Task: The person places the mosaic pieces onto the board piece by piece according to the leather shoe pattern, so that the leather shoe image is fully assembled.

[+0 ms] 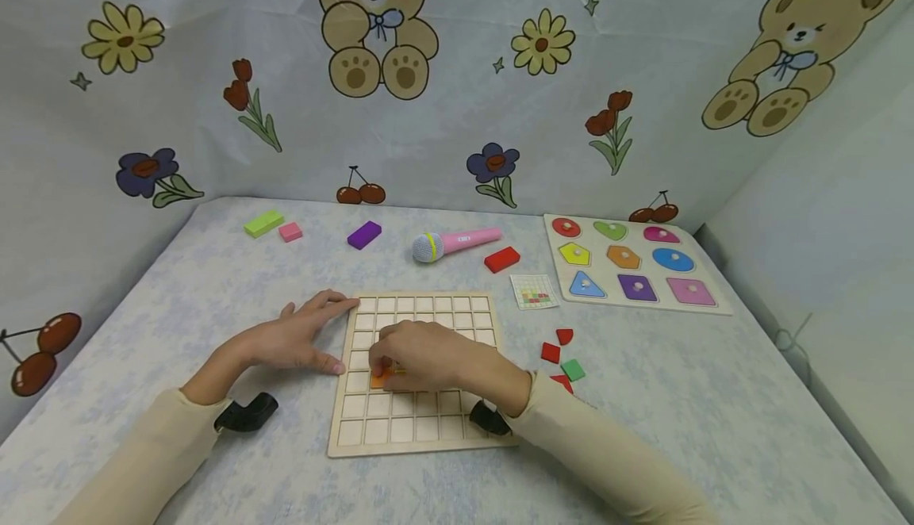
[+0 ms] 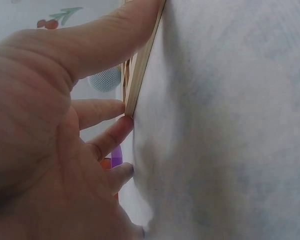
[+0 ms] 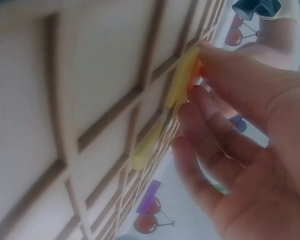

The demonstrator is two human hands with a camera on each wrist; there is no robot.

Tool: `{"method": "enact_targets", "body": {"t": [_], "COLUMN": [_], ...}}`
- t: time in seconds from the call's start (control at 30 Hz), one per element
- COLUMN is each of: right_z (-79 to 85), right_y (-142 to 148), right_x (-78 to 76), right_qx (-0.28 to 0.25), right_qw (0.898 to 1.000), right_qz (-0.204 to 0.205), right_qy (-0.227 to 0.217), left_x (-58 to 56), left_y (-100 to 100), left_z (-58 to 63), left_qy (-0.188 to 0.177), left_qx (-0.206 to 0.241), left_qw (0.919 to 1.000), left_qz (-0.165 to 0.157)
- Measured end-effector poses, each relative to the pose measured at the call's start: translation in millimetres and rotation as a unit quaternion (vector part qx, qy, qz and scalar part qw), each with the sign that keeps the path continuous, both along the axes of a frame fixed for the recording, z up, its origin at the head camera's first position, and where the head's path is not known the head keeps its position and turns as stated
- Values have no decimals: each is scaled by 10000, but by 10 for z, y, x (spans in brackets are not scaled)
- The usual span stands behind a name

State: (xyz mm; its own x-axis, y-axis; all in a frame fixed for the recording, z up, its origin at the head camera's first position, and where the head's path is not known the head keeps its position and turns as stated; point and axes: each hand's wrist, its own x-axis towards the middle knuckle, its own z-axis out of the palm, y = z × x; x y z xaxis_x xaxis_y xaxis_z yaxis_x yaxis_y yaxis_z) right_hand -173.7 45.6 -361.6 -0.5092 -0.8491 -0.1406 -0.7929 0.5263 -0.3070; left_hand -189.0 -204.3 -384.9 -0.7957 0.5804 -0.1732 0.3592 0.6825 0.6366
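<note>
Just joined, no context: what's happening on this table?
A person works at a wooden grid board. The right hand pinches an orange tile over a cell near the board's left middle; the wrist view shows a yellow piece at the fingertips too. The left hand lies flat against the board's left edge. Loose red and green tiles lie to the right, with a toy microphone behind.

Soft, even light falls on my table (image 1: 685, 398) from above; shadows under my hands are faint and short, and nothing glares. My head view is sharp in the middle but bends at the edges, curving the patterned backdrop (image 1: 457, 113). My left wrist view is hazy, my palm a dim blur filling the near side. My right wrist view is smeared too: the wooden grid board (image 3: 80, 115) looks soft and washed-out.
</note>
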Motion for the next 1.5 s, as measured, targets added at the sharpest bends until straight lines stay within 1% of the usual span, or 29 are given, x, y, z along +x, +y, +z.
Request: {"method": "enact_targets", "body": {"t": [0.27,0.5,0.83,0.97,1.1,1.23,1.37,1.5], "right_z": [18,63,78,77,81,99,111,116], "right_y": [22,90,198,228,301,440,658,932], "right_x": [57,125,125,125,136,157,164,146], "right_qx": [48,47,-16,-78,-139,-175,-249,-347], "right_qw": [9998,9993,9999,9997,9997,9998,9990,9957], "right_qz": [-38,92,110,179,185,-8,-346,-798], "right_qy": [165,357,-124,-163,-69,14,-159,-325], "left_x": [18,18,15,10,2,-4,-2,3], "left_y": [8,7,5,9,17,20,21,20], "left_z": [10,19,16,10,-11,-18,-13,-2], "left_qy": [-17,-14,-23,-52,-82,-57,-64,-82], "left_qx": [4,1,-15,8,-20,-70,-71,-82], "left_qw": [10000,10000,10000,10000,9999,9999,9999,9998], "left_qz": [4,53,67,69,94,133,139,134]}}
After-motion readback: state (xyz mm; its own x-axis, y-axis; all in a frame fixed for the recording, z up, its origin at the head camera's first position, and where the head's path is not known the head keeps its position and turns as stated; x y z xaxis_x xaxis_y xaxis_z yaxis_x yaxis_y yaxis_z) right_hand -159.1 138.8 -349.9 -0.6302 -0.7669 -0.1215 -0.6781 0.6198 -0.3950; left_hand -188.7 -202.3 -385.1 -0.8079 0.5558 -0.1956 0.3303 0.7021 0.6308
